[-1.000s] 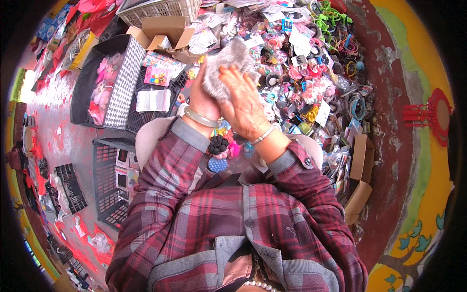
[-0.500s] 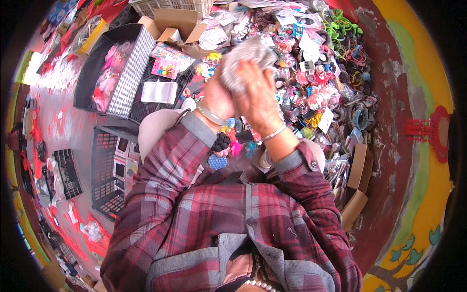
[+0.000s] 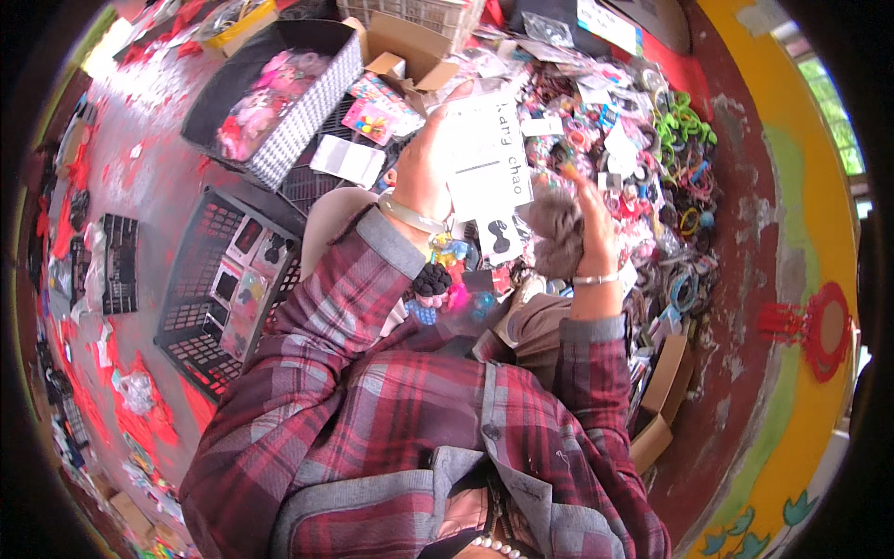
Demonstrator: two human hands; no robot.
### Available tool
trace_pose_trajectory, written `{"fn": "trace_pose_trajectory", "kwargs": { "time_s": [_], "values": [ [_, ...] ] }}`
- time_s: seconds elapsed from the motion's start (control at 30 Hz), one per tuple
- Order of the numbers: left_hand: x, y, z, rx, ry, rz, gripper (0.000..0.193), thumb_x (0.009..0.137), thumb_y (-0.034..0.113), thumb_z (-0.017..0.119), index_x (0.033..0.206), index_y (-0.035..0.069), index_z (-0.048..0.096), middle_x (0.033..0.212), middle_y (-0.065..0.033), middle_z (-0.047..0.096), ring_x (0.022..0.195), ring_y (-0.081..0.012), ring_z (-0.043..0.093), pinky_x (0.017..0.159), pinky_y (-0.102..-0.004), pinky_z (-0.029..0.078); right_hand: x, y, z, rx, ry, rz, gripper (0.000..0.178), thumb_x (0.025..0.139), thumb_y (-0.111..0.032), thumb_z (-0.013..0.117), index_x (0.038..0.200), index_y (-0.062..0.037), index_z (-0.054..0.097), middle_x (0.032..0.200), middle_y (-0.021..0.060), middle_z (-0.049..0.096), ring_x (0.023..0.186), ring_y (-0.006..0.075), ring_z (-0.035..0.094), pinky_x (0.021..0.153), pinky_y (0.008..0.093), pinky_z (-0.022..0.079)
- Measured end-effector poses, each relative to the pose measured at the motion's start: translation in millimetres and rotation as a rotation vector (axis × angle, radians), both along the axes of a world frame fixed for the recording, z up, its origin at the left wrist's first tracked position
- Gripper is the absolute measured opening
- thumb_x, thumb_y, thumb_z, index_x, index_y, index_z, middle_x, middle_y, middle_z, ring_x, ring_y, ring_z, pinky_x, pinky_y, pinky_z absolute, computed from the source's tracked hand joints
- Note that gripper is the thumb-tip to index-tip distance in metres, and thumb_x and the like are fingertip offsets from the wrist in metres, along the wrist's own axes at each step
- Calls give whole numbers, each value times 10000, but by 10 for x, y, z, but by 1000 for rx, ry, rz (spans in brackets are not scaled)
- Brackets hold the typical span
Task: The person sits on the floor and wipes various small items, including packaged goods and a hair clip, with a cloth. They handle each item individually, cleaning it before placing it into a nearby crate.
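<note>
My left hand [image 3: 428,177] is closed on the left edge of a white printed card [image 3: 480,144], raised over the heap. Just under its lower edge shows a small white card with a black bow shape [image 3: 499,238]; whether the two are joined I cannot tell. To the right, my right hand [image 3: 598,228] stands upright, its fingers curved round a soft grey-brown bundle [image 3: 557,233]. That bundle is blurred, and its exact kind is unclear. Beneath both hands spreads a heap of hair ties and small accessories [image 3: 643,210].
At left are a dark crate of packaged cards [image 3: 186,321] and a checkered box [image 3: 307,102] holding pink fluffy items. An open cardboard box [image 3: 410,42] stands beyond. Green hair ties [image 3: 684,121] lie far right, beside a painted wall [image 3: 792,186]. Another cardboard box [image 3: 666,377] sits near my right arm.
Both hands were together around a shiny plastic-looking grey packet. Now they are apart: the left holds the white card, and the right has moved right with the grey-brown bundle. The view has shifted slightly.
</note>
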State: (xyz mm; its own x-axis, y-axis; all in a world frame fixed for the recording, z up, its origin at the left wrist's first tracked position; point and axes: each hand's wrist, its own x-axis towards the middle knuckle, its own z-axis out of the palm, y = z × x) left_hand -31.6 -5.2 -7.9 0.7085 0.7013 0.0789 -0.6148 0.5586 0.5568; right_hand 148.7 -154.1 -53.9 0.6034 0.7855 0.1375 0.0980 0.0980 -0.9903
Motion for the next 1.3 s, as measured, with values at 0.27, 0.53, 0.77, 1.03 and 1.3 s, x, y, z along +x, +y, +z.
{"fn": "trace_pose_trajectory", "kwargs": {
  "time_s": [0.27,0.53,0.77,1.03,1.3],
  "values": [
    [-445,-145,-11,157,-85,93,551,916,303,377,1379,95,164,1240,-103,435,1106,-199,462,930,-333,376,-1004,141,238,-33,587,277,153,822,-141,605,926,-29,625,849,-5,612,733,68,547,652,204,434],
    [-1306,145,-54,713,356,586,592,818,135,586,1319,30,289,1207,-98,462,1104,-202,449,891,-302,375,-1186,208,717,-186,-917,38,288,783,-140,615,1070,-152,612,671,109,569,529,195,550,490,300,436],
    [-1906,-73,144,1775,792,981,360,673,51,665,1028,42,610,1007,-87,519,931,-236,515,802,-324,438,-1684,450,1076,-158,-1630,102,379,685,-98,600,1056,-176,593,613,37,476,532,210,514,479,337,433],
    [-2513,15,-172,1586,763,1138,337,657,2,602,994,15,596,973,-89,553,853,-240,570,725,-333,494,-2269,790,904,48,-1487,401,474,695,-40,582,1153,-161,559,613,61,465,558,250,498,511,366,410],
    [-3826,235,-1225,592,1290,1000,158,781,40,542,935,16,562,846,-119,604,741,-229,595,655,-325,473,-2491,1041,768,-130,-1183,481,340,825,-179,573,1134,-42,536,868,164,625,672,289,617,574,355,477]
  ]
}}
